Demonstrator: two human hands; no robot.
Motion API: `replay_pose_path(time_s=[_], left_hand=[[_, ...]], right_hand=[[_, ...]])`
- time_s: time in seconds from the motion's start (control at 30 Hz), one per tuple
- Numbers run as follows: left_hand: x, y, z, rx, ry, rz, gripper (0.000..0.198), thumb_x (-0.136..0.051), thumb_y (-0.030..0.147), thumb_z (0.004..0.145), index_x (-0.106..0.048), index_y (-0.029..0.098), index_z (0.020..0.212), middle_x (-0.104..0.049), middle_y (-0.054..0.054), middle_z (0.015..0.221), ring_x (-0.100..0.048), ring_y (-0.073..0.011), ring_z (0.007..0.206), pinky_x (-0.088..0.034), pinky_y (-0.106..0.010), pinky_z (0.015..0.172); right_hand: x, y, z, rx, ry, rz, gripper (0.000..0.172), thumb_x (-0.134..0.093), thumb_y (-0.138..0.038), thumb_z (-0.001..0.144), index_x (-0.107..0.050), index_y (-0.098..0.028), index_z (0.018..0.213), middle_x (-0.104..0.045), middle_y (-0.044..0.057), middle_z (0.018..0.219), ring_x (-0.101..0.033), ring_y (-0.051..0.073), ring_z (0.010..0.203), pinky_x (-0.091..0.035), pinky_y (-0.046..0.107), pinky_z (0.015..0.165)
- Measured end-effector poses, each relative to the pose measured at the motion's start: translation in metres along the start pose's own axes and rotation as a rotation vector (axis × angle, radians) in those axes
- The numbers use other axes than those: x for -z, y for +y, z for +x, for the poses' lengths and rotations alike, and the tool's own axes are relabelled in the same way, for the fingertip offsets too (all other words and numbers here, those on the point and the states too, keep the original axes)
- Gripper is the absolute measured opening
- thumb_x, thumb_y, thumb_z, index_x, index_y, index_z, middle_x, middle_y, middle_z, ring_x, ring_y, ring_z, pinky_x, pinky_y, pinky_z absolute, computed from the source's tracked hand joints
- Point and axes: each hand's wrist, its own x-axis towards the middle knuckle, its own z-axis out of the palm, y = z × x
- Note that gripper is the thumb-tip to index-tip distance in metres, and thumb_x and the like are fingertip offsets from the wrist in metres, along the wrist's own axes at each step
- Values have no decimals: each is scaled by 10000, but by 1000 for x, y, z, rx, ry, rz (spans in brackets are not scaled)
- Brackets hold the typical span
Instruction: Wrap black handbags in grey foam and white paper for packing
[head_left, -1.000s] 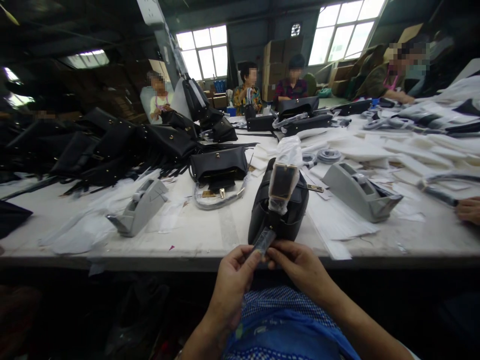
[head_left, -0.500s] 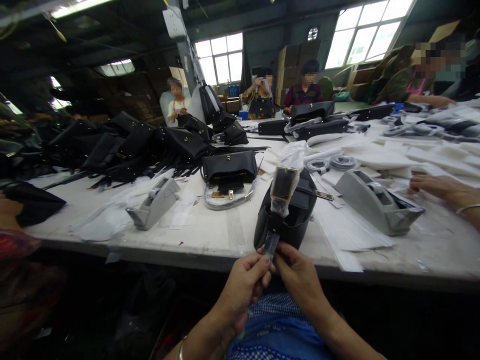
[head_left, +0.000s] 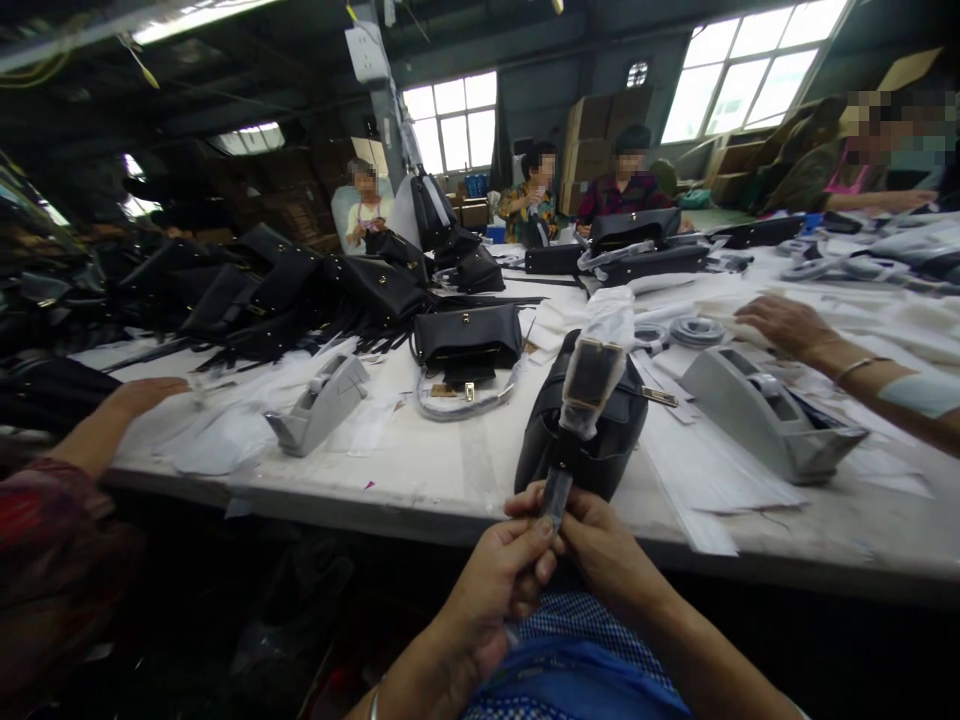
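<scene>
A black handbag (head_left: 600, 432) lies on the white table (head_left: 465, 470) just beyond its near edge, its flap clasp wrapped in clear plastic (head_left: 592, 372). From the bag a narrow strap tab (head_left: 556, 496) in clear film hangs toward me. My left hand (head_left: 501, 580) pinches this tab from the left with thumb and fingers closed. My right hand (head_left: 604, 556) pinches the same tab from the right, fingertips meeting those of the left hand.
Two grey tape dispensers (head_left: 321, 404) (head_left: 765, 412) flank the bag. Another black bag (head_left: 466, 340) sits behind, with a heap of black bags (head_left: 300, 290) at left. A neighbour's arm (head_left: 105, 420) reaches in left, another person's hand (head_left: 787, 324) right. White sheets (head_left: 712, 470) cover the right side.
The view has shifted, so the bag sits slightly right. My hands keep pinching the tab, a little higher. A neighbour's arm has entered at left, and the hand at right has reached further in.
</scene>
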Motion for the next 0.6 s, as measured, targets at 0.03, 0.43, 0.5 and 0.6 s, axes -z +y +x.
replay_pose_path(time_s=[0.03, 0.43, 0.5, 0.6], left_hand=[[0, -1, 1, 1, -4, -27, 341, -735, 453, 803, -609, 136, 812, -437, 90, 546, -128, 10, 363, -40, -172, 351], [-4, -10, 2, -94, 28, 22, 380, -702, 515, 819, -596, 150, 819, -419, 89, 548, -140, -9, 384, -60, -188, 373], [-2, -8, 3, -181, 67, 153, 399, -653, 545, 851, -615, 148, 827, -461, 69, 564, -192, -19, 391, -99, -193, 379], [2, -2, 8, -332, 94, 399, 453, -562, 578, 902, -661, 138, 866, -616, -15, 699, -429, -61, 479, -283, -192, 438]], right_hand=[[1, -2, 0, -33, -47, 76, 181, -728, -294, 784, -728, -183, 928, -741, 82, 1116, -686, 206, 999, -523, 316, 885], [9, -4, -11, -25, -158, 28, 320, -700, -294, 817, -708, -218, 1128, -701, 87, 1241, -639, 258, 1162, -451, 457, 1056], [22, 0, -22, 44, -100, -222, 373, -672, -342, 856, -697, -220, 1208, -704, 88, 1236, -633, 261, 1172, -433, 457, 1082], [45, 7, -38, 138, 118, -488, 291, -650, -393, 866, -763, -235, 1082, -748, 75, 1129, -678, 260, 1094, -487, 407, 1042]])
